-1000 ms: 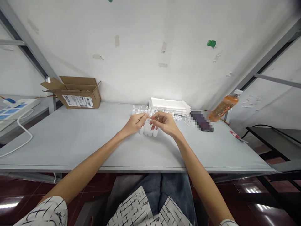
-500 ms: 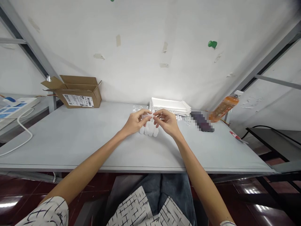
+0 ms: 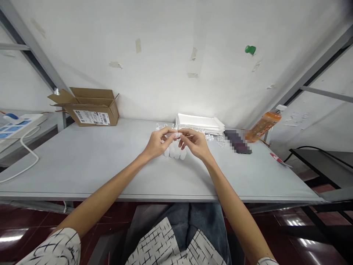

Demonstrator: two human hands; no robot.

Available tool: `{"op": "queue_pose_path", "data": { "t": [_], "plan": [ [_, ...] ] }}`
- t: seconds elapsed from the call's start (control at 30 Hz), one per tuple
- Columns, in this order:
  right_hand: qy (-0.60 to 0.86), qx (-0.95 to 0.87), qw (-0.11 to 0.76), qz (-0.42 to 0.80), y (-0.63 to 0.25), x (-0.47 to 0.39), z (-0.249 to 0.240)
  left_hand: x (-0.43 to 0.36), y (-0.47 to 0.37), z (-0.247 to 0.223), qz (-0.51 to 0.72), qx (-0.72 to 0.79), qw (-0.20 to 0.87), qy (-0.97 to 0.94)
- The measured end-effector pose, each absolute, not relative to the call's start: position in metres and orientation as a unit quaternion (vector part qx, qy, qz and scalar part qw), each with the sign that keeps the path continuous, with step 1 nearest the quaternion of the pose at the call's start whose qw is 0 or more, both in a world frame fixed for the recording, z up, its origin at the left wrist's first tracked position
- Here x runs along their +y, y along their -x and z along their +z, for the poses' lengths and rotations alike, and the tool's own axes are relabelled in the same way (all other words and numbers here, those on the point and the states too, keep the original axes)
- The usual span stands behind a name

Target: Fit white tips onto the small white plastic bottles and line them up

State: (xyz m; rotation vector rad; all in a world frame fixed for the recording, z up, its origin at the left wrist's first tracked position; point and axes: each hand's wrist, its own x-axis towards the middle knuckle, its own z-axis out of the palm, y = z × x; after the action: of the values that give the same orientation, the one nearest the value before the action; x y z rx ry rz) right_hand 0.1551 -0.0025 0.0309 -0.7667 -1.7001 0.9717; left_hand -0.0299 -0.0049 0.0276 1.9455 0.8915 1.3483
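Note:
Fingers of my left hand [image 3: 156, 142] pinch a small translucent white plastic bottle [image 3: 175, 135], which lies sideways between my hands. My right hand [image 3: 196, 142] is closed at the bottle's right end, thumb and index finger pressed on it; whether a separate cap is there is hidden by the fingertips. Just below my hands, several similar translucent bottles [image 3: 176, 152] lie side by side on the grey table [image 3: 132, 173]. Small white plastic caps [image 3: 209, 137] are scattered behind my right hand, and more small white pieces [image 3: 161, 126] show behind my left.
A stack of white sheets or trays [image 3: 200, 123] stands against the wall. An open cardboard box [image 3: 95, 110] is at the back left. To the right are a blurred dark object [image 3: 237, 141], an orange drink bottle [image 3: 266, 125] and a red-and-white item [image 3: 279, 159]. A power strip [image 3: 20, 127] sits far left.
My fingertips have drawn closer together around the small bottle, and my right hand's fingers have shifted slightly left. The bottles on the table look unmoved.

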Motion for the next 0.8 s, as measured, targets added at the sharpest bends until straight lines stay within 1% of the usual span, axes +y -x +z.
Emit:
{"op": "queue_pose_path", "data": {
  "t": [0.17,0.33,0.43,0.63,0.8],
  "plan": [
    [0.312,-0.693,0.499,0.415,-0.155,-0.004,0.034,-0.007,0.027,0.025,0.523,0.329,0.263,-0.741],
    [0.323,-0.697,0.504,0.395,-0.155,-0.004,0.035,-0.007,0.026,0.025,0.527,0.327,0.171,-0.766],
    [0.324,-0.697,0.495,0.405,-0.156,-0.002,0.034,-0.005,0.026,0.023,0.533,0.314,0.126,-0.775],
    [0.308,-0.670,0.494,0.459,-0.155,-0.003,0.034,-0.002,0.026,0.020,0.553,0.290,0.086,-0.776],
    [0.305,-0.672,0.488,0.466,-0.156,-0.002,0.033,0.002,0.027,0.018,0.567,0.253,0.056,-0.782]
  ]
}}
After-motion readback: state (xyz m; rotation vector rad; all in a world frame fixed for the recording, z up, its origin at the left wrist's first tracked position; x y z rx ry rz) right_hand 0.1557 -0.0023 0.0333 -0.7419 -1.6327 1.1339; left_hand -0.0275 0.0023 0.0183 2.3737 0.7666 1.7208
